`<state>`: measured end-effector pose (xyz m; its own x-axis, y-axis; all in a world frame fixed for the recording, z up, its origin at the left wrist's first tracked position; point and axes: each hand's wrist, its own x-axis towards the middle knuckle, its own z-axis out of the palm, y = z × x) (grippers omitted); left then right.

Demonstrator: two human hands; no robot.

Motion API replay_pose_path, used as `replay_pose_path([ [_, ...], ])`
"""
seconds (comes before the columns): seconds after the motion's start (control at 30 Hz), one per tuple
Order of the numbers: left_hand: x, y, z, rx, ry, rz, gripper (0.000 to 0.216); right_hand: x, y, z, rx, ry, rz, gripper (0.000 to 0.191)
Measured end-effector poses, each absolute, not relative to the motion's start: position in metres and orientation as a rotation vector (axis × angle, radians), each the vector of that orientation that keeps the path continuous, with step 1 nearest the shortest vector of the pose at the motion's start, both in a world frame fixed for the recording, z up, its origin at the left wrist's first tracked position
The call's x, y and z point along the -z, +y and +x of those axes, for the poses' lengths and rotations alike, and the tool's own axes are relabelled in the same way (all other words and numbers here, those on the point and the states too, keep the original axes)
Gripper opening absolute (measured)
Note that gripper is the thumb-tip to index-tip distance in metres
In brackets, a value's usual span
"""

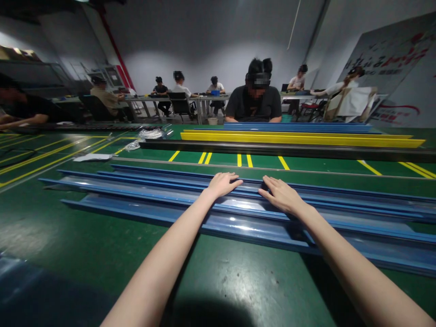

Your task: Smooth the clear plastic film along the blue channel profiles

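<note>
Your left hand (224, 184) and your right hand (281, 194) rest on the long blue strips (116, 212), with a small gap between them. Your left hand is flat and loose, its fingers stretched out and its thumb held away from them. Your right hand is spread out the same way, with its thumb pointing in at your left hand. Neither one is wrapped around anything, and I cannot tell how hard they press.

The blue strips lie side by side under your hands and reach far out past both of them. They have raised edges and shiny insides. The closest one runs below your wrists, nearer to you than your fingers.

All of this sits on a green counter (221, 272). Past your fingertips there are yellow lines (207, 158) on it. Beyond those lie a long black strip (204, 146) and, just behind it, some yellow strips (289, 136). Far ahead and to the left of your left hand is a clear plastic bag (155, 133), with a white sheet (93, 157) closer to you. Straight ahead, past your hands, sits a person (254, 102) in a dark shirt.
</note>
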<state>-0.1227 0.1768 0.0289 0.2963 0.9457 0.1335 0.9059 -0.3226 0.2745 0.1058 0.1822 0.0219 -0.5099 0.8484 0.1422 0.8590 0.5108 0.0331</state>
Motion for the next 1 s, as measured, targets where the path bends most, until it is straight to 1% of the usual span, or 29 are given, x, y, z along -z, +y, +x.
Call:
replay_pose_path([
  [0.13, -0.031, 0.183, -0.123, -0.431, 1.666, 2.372, 0.053, -0.026, 0.190, 0.106, 0.118, -2.714, -1.473, 0.061],
  [0.23, -0.033, 0.183, -0.124, -0.415, 1.646, 2.358, 0.050, -0.028, 0.194, 0.105, 0.082, -2.745, -1.458, 0.059],
  [0.33, -0.034, 0.182, -0.124, -0.389, 1.651, 2.385, 0.051, -0.030, 0.194, 0.104, 0.057, -2.724, -1.467, 0.061],
  [0.53, -0.037, 0.181, -0.121, -0.284, 1.760, 2.399, 0.053, -0.035, 0.190, 0.101, -0.017, -2.690, -1.551, 0.073],
  [0.67, -0.042, 0.185, -0.117, -0.197, 1.840, 2.394, 0.051, -0.037, 0.193, 0.099, -0.011, -2.672, -1.605, 0.072],
  [0.8, -0.046, 0.194, -0.115, -0.144, 1.924, 2.371, 0.062, -0.042, 0.199, 0.097, -0.066, -2.649, -1.671, 0.068],
  [0.9, -0.048, 0.201, -0.115, -0.093, 1.951, 2.338, 0.068, -0.048, 0.205, 0.095, -0.096, -2.641, -1.781, 0.071],
  [1.0, -0.049, 0.205, -0.115, -0.098, 1.937, 2.422, 0.068, -0.054, 0.210, 0.092, -0.066, -2.638, -1.839, 0.075],
])
